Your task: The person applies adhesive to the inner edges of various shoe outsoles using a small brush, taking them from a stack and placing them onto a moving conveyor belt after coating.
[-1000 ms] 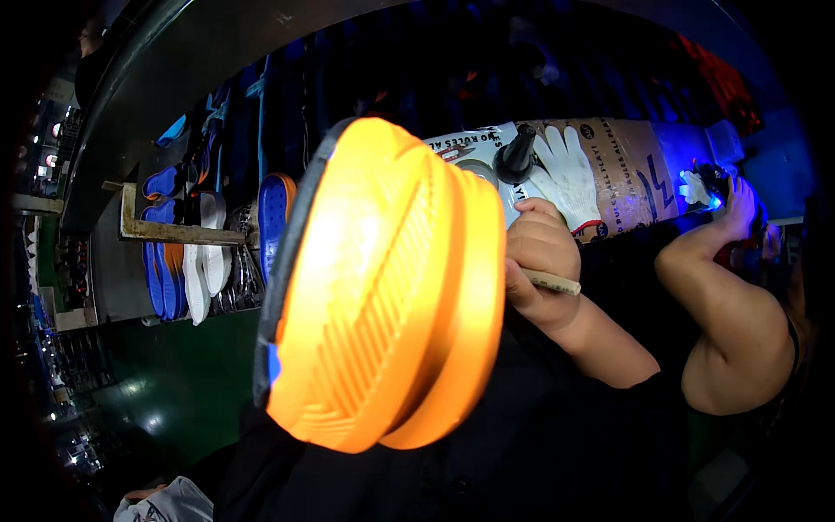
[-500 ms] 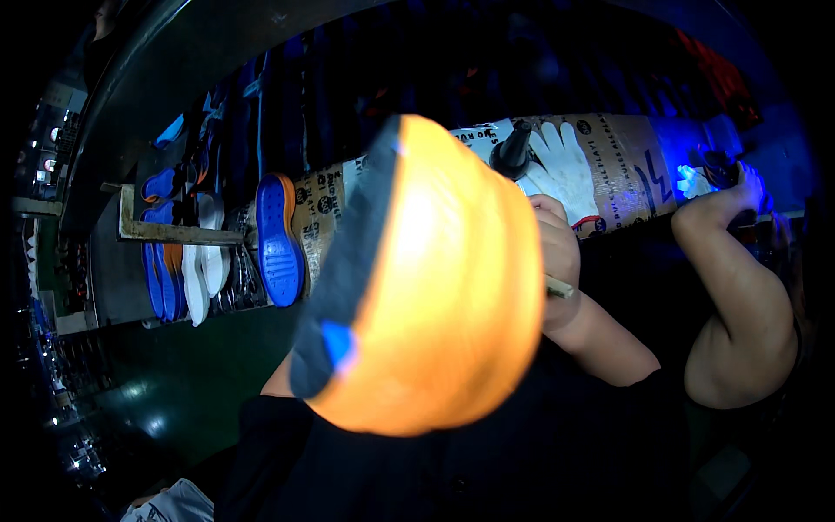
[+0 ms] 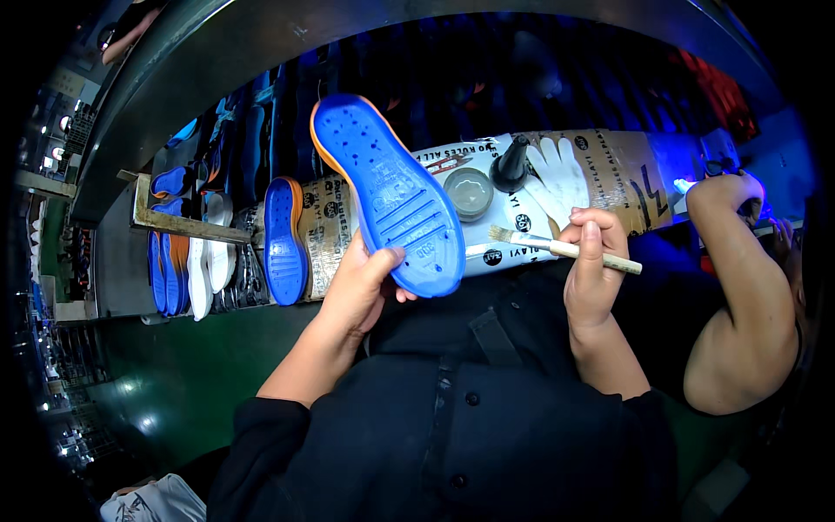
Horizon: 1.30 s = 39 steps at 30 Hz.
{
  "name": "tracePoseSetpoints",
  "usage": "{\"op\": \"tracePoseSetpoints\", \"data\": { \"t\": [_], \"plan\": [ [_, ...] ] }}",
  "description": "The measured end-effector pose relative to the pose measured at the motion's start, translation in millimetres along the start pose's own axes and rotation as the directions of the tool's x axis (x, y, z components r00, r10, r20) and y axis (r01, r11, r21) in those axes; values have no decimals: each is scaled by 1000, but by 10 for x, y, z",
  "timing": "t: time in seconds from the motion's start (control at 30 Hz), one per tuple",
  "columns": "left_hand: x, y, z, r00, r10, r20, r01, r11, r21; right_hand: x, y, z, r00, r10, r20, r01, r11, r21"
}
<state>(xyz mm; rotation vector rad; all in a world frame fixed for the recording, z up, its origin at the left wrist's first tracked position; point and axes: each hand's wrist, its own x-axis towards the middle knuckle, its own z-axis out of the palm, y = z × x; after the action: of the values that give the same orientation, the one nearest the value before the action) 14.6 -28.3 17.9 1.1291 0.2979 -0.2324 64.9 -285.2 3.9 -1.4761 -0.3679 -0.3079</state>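
In my left hand [image 3: 355,291] is a blue shoe sole [image 3: 396,196] with an orange edge, gripped at its near end with the thumb on the ribbed blue face. Its far end tilts up and to the left. My right hand [image 3: 593,270] pinches the wooden handle of a flat brush [image 3: 558,247], whose pale bristles point left. Between sole and brush, a round grey cup [image 3: 468,193] stands on the printed sheet. A black cone-tipped bottle [image 3: 511,163] and a white glove [image 3: 554,174] are just beyond the brush.
Another blue and orange sole [image 3: 284,244] lies left on the cardboard-covered bench [image 3: 325,228]. Farther left, several blue and white soles [image 3: 198,277] rest by a metal bracket [image 3: 183,223]. A co-worker's arm [image 3: 739,270] reaches in from the right, beside blue light.
The sole, earlier close to the camera with its orange side showing, is now lower and farther away, blue face up. My right hand and brush now show plainly to its right.
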Motion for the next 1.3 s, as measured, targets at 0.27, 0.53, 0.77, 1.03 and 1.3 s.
{"op": "tracePoseSetpoints", "data": {
  "t": [0.27, 0.53, 0.77, 1.03, 1.3],
  "plan": [
    [132, -28, -75, 970, -224, -90, 187, 933, -308, -23, -39, -59, 998, -6, -57, -2, 991, -134],
    [203, 17, -6, 974, -202, -99, 164, 939, -301, -26, 7, -184, 990, -139, -20, 128, 952, -279],
    [365, -142, 114, 974, -200, -103, 165, 947, -277, 62, -205, 28, 996, 54, 70, -63, 990, 124],
    [405, -304, 393, 993, -96, -74, 82, 982, -172, 139, -246, 679, 863, 82, 498, -213, 954, 212],
    [297, -166, 304, 996, -73, -53, 69, 994, -81, 152, -63, 505, 975, 127, 182, -182, 927, 327]
  ]
}}
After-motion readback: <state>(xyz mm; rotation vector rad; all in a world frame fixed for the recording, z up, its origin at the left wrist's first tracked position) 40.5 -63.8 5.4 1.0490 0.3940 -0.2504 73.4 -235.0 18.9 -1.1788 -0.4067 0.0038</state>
